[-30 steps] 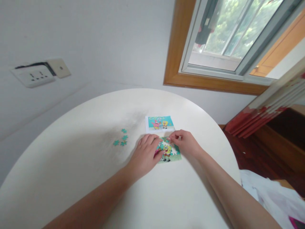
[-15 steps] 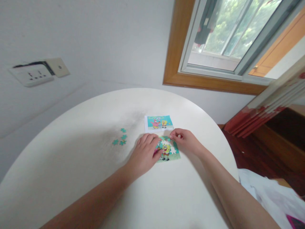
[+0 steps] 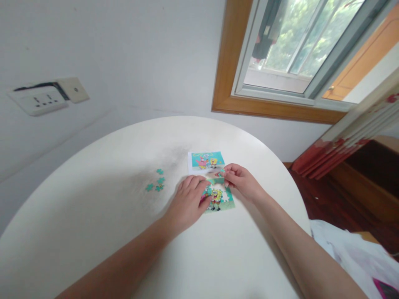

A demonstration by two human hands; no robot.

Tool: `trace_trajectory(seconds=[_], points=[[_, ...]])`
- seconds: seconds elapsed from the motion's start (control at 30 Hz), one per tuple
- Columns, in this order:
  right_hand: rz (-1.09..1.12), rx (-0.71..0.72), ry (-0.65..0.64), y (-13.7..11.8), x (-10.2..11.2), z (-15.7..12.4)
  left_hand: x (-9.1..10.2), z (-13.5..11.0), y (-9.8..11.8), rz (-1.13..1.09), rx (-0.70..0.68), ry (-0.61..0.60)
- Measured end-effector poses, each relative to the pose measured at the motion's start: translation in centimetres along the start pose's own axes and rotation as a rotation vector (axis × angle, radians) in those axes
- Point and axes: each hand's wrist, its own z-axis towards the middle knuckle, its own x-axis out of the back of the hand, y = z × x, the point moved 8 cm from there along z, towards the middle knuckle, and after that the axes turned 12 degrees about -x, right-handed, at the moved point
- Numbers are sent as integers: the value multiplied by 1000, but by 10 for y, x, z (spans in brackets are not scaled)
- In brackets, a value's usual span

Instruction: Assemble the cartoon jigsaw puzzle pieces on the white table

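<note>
A partly assembled jigsaw puzzle [image 3: 230,202] with a yellow cartoon figure lies on the table, white gaps showing in its upper right. My left hand [image 3: 190,199] rests flat over the puzzle's left side, fingers apart, hiding that part. Just above the puzzle's top edge, my right hand [image 3: 240,179] pinches a small teal puzzle piece [image 3: 222,172] between thumb and fingertips. Behind the puzzle lies a printed reference picture [image 3: 202,161] with a pink and a yellow figure. Several loose teal puzzle pieces [image 3: 159,180] are scattered left of my left hand.
The round white table [image 3: 93,199] stands against a wall with a socket [image 3: 42,101]. A wood-framed window [image 3: 232,104] and a red-and-cream curtain [image 3: 330,153] are at the right. A white plastic bag [image 3: 339,245] sits beside the table's right edge.
My right hand has lifted slightly up off the puzzle, and the teal piece now shows in its fingertips. My left hand stays where it was on the puzzle.
</note>
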Motion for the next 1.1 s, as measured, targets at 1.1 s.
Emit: trace_trajectory(seconds=[1.1], points=[[-841, 389, 52, -21, -11, -15, -2, 1, 1, 8, 15, -30]])
